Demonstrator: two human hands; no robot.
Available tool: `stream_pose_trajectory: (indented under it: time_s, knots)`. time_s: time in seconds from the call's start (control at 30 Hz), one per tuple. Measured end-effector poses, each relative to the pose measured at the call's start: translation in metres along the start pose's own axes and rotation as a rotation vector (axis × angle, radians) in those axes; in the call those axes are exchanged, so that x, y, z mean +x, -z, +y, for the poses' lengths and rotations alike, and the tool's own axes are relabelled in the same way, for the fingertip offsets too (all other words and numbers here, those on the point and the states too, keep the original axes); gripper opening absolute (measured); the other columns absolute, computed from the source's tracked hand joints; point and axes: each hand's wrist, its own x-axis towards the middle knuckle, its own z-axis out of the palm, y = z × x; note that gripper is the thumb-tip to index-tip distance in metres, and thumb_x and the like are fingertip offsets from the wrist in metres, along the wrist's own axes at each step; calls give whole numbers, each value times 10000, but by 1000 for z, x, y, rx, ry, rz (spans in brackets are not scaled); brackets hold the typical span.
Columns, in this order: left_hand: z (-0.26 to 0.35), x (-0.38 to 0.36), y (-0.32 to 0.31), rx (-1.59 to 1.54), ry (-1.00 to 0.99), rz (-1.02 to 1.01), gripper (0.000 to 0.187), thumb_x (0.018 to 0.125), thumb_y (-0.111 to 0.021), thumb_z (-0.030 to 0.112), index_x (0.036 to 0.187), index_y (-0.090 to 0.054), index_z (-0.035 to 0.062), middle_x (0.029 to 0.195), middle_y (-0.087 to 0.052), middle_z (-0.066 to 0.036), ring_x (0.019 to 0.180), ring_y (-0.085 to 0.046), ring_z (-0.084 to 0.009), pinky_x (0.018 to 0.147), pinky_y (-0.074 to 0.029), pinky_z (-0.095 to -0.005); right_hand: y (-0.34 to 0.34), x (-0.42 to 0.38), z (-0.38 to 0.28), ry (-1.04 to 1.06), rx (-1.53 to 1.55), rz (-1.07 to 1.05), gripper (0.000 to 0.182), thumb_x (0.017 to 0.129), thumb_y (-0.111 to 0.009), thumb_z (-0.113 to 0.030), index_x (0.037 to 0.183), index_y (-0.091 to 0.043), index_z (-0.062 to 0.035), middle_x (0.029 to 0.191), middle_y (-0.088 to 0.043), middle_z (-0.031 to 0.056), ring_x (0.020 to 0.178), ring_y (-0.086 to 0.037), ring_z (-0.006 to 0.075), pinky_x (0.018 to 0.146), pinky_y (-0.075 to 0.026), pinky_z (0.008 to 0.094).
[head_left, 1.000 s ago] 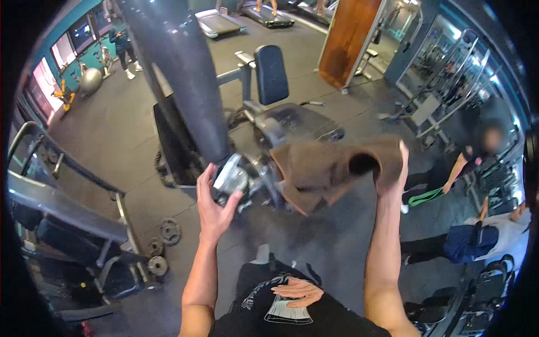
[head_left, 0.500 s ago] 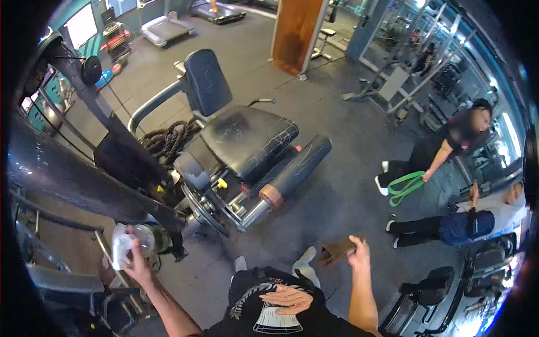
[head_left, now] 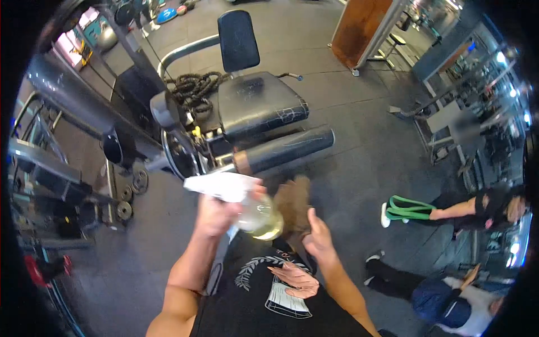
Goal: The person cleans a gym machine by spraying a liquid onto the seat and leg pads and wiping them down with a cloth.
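Observation:
A clear spray bottle (head_left: pixel 257 216) with a white top and yellowish liquid is gripped in my left hand (head_left: pixel 220 212), in front of my chest. Just right of it, a brown cloth (head_left: pixel 293 206) hangs from my right hand (head_left: pixel 319 236), pinched between thumb and fingers. Bottle and cloth are close together; motion blur hides whether they touch. Beyond them stands a leg machine with a cracked black seat (head_left: pixel 261 101), an upright backrest (head_left: pixel 238 40) and a padded roller (head_left: pixel 289 150).
Thick black rope (head_left: pixel 196 92) lies behind the machine seat. At the right, one person holds a green band (head_left: pixel 410 208); another person (head_left: pixel 449 303) is at the lower right. Weight plates (head_left: pixel 124 210) sit on a rack at the left.
My left hand has brought the bottle from the far left to the middle. My right hand has moved left with the cloth beside it. The view has shifted, and the machine appears higher.

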Motion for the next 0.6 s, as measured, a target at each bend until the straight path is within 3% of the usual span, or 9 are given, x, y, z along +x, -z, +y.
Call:
stream_pose_trajectory:
  time_s: [0.03, 0.13, 0.2, 0.3, 0.33, 0.43, 0.5, 0.57, 0.6]
  knots:
    - [-22, 2, -29, -72, 83, -20, 582, 702, -897, 401, 1075, -648, 30, 1045, -713, -188, 1092, -659, -313, 1021, -477, -510, -14, -7, -22, -84, 98, -66, 564, 1004, -511, -500, 1285, -577, -16, 1305, -622, 115, 1141, -616, 222, 972, -489, 390]
    - [-73, 26, -95, -48, 198, -282, 587, 686, -919, 300, 1115, -656, -4, 1129, -695, -154, 1070, -648, -274, 949, -497, -422, 17, 6, -54, -254, 499, -498, 542, 1007, -502, -499, 1355, -525, -83, 1276, -609, 96, 1161, -591, 227, 1008, -469, 434]
    - [-103, 51, -123, -117, 167, -439, 598, 706, -908, 270, 1165, -651, -13, 1123, -690, -139, 1053, -639, -248, 950, -486, -403, 40, 9, -81, -155, 439, -460, 512, 1000, -502, -477, 1330, -531, -86, 1244, -619, 95, 1123, -615, 235, 973, -501, 436]
    - [-121, 94, -159, -137, 185, -406, 632, 739, -884, 298, 1232, -629, -3, 1119, -686, -122, 1088, -626, -233, 988, -463, -384, 90, 37, -112, -141, 415, -321, 475, 989, -509, -437, 1284, -558, -68, 1214, -628, 113, 1077, -645, 246, 922, -539, 421]
    - [-129, 109, -174, -129, 195, -322, 850, 764, -862, 337, 1426, -442, 8, 1154, -678, -140, 1101, -626, -227, 1004, -454, -384, 88, 40, -137, -121, 410, -268, 434, 997, -505, -395, 1281, -571, -73, 1203, -632, 115, 1082, -641, 242, 917, -536, 412]
    - [-167, 160, -226, -124, 99, -82, 1090, 835, -806, 279, 1546, -18, 30, 1127, -670, -152, 1084, -623, -201, 991, -462, -397, 115, 68, -205, 45, 200, -25, 383, 989, -529, -301, 1265, -587, -43, 1177, -629, 144, 1074, -636, 249, 906, -530, 390]
    - [-206, 196, -262, -37, 149, 51, 952, 901, -725, 121, 1543, -29, 20, 1059, -673, -122, 1006, -640, -171, 930, -492, -363, 151, 83, -243, 233, -97, 241, 360, 973, -557, -238, 1244, -577, -2, 1149, -624, 159, 1046, -636, 256, 899, -526, 383]
    - [-223, 241, -298, 39, 180, 121, 909, 920, -689, 60, 1538, -23, 19, 982, -678, -83, 937, -658, -154, 874, -513, -325, 168, 102, -289, 410, -176, 335, 315, 970, -552, -177, 1227, -548, 5, 1125, -627, 149, 1015, -644, 252, 884, -533, 394]
    - [-232, 262, -313, -18, 154, 131, 806, 930, -681, 82, 1514, -130, 10, 940, -679, -74, 931, -666, -153, 852, -523, -326, 168, 109, -314, 453, -43, 286, 287, 976, -532, -155, 1224, -530, -10, 1121, -632, 137, 1005, -652, 247, 871, -544, 405]
